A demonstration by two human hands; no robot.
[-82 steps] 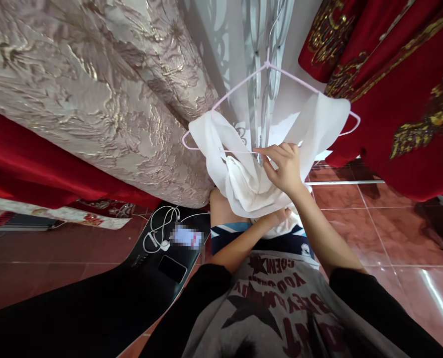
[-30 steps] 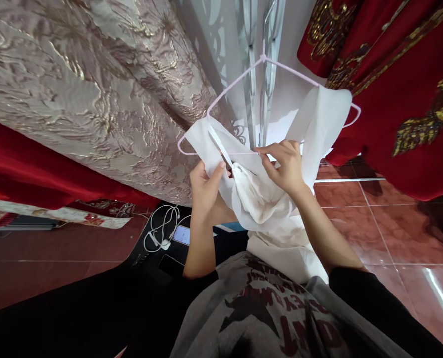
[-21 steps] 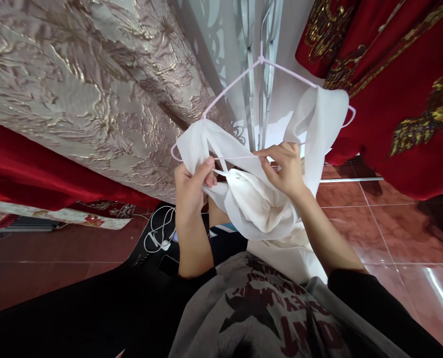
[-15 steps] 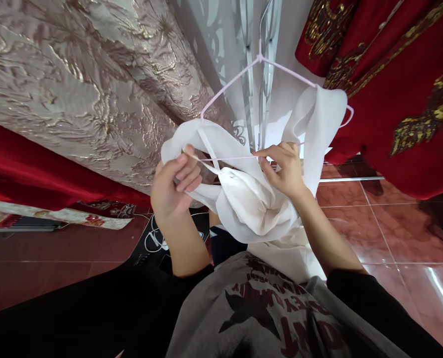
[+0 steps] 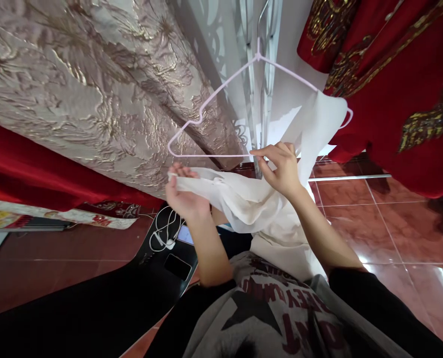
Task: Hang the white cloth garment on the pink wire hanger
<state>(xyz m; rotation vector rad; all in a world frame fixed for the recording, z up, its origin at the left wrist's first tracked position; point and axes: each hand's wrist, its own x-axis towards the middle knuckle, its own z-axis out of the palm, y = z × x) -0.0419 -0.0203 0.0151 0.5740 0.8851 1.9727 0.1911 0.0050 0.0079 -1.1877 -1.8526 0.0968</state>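
Note:
A pink clothes hanger (image 5: 225, 84) hangs from its metal hook in front of me. My right hand (image 5: 281, 166) pinches the hanger's bottom bar near its middle. A sheer white garment (image 5: 253, 199) droops below the bar, one shoulder still over the hanger's right end and the rest falling toward my lap. My left hand (image 5: 187, 196), palm up below the left end of the bar, grips the garment's left edge between thumb and fingers. The left arm of the hanger is bare.
Pink-gold brocade clothing (image 5: 105, 99) hangs at left, red gold-embroidered clothing (image 5: 404, 89) at right. A metal rack (image 5: 268, 84) stands behind the hanger. On a black surface lie a dark phone (image 5: 177, 267), a lit phone (image 5: 184, 234) and a white cable (image 5: 165, 241). The floor (image 5: 359, 219) has red tiles.
The garment's left shoulder has come off the hanger's left end. My left hand has moved down and slightly right with the cloth, while my right hand stays on the bar.

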